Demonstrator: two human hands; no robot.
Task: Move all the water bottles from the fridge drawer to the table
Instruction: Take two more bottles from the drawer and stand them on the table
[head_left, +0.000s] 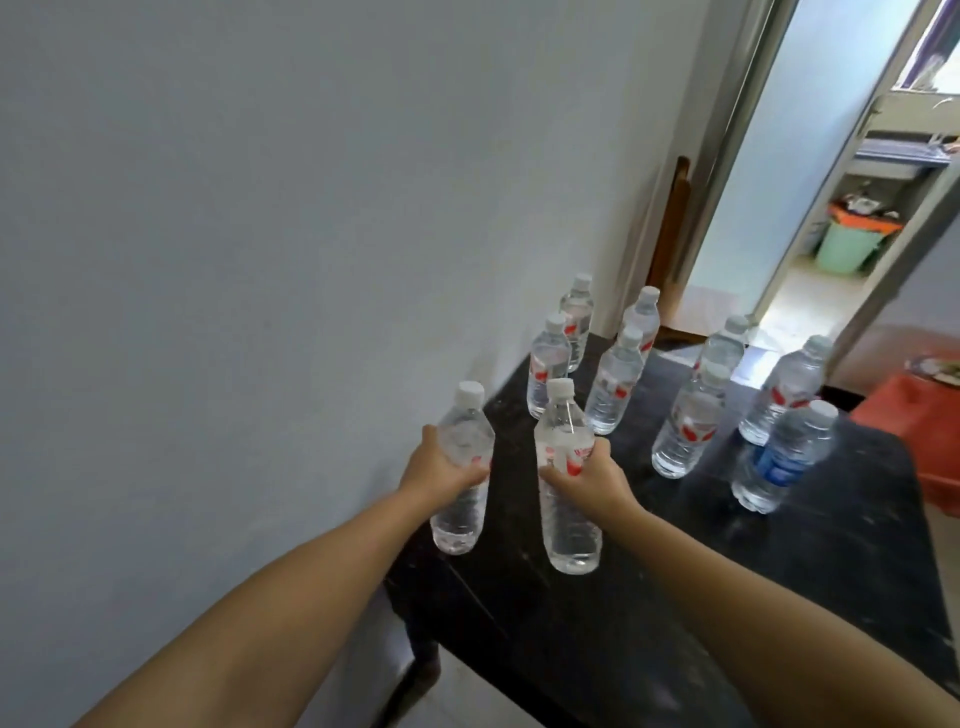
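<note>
We hold one water bottle in left hand (441, 475) and one in right hand (597, 475), fingers wrapped round each, above black counter (857, 545). Placing step; next, lower both upright beside standing bottles (615, 382).

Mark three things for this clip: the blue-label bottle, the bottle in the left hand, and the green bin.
blue-label bottle (779, 460), head view, on its blue label.
bottle in the left hand (464, 441), head view, on its clear shoulder above the fingers.
green bin (844, 249), head view, on its front wall.
</note>
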